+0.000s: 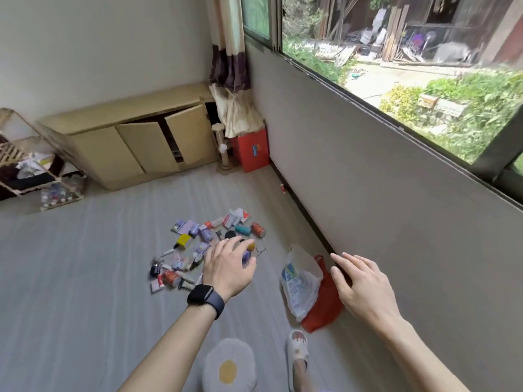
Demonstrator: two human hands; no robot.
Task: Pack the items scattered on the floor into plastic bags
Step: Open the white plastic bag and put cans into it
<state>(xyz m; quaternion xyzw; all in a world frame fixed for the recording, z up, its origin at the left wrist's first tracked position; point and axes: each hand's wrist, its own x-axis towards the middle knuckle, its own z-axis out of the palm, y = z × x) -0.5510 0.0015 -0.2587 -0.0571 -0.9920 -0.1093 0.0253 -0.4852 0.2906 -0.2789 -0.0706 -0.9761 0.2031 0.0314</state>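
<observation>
Grey floor point(85, 264) by window wall, scattered items point(203, 244), plastic bags point(302, 287), both hands spread empty

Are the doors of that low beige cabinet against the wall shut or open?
Open, partly. Two doors of the beige cabinet swing outward at an angle, leaving a dark gap where shelves show between them; the leftmost door looks flush and shut.

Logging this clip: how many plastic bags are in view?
2: a white printed bag near the wall, and a red bag partly under it. More could be hidden.
</observation>
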